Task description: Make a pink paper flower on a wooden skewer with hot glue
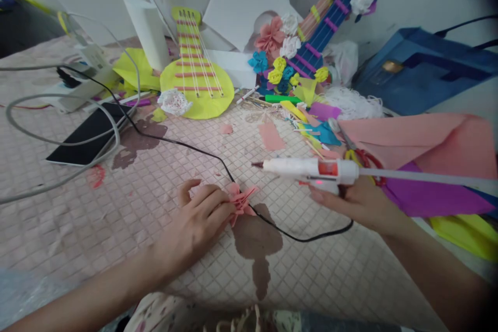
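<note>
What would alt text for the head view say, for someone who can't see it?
A person's right-hand grip holds a white glue gun pointing left, while the left-hand grip holds a pink folded flower on a grid-patterned tabletop. Behind are a yellow model guitar and a blue one decorated with colorful flowers; colored sheets lie at right.

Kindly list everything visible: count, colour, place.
flower: one, pink, centre
glue gun: one, white, right
cord: one, black, centre
cable: one, grey, left
tablet: one, black, left
power strip: one, white, left
guitars: at least two, yellow, blue, back
scissors: count unclear, red-yellow, right
bag: one, blue, right
roll: one, white, back
paper: several, mixed, right
strings: many, white, back
boards: several, white, back
table: one, pale, below
left hand: one, centre
right hand: one, right
</note>
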Demonstrator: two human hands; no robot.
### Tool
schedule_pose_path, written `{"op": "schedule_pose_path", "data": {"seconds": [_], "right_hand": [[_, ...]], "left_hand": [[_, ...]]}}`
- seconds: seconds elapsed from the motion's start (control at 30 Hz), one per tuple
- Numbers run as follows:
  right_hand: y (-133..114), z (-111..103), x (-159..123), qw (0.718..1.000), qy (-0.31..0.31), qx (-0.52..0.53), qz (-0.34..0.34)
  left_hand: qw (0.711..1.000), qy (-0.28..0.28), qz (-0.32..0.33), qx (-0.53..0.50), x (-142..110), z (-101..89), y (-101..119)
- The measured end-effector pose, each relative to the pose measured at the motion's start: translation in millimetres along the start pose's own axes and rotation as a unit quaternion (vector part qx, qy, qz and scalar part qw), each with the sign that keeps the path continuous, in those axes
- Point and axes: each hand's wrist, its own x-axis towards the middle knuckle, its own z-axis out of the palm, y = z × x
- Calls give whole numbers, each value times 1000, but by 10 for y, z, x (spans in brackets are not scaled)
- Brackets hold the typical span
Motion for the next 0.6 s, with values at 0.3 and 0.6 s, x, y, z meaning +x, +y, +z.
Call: {"op": "schedule_pose_path", "data": {"seconds": [0.3,0.6], "right_hand": [[-256,14,-51,989,-135,-19,-52],[-334,65,-47,983,-159,-61,-69]], "left_hand": [[1000,-6,13,8,-7,24,-13],[999,-22,30,9,-1,-9,2]]}}
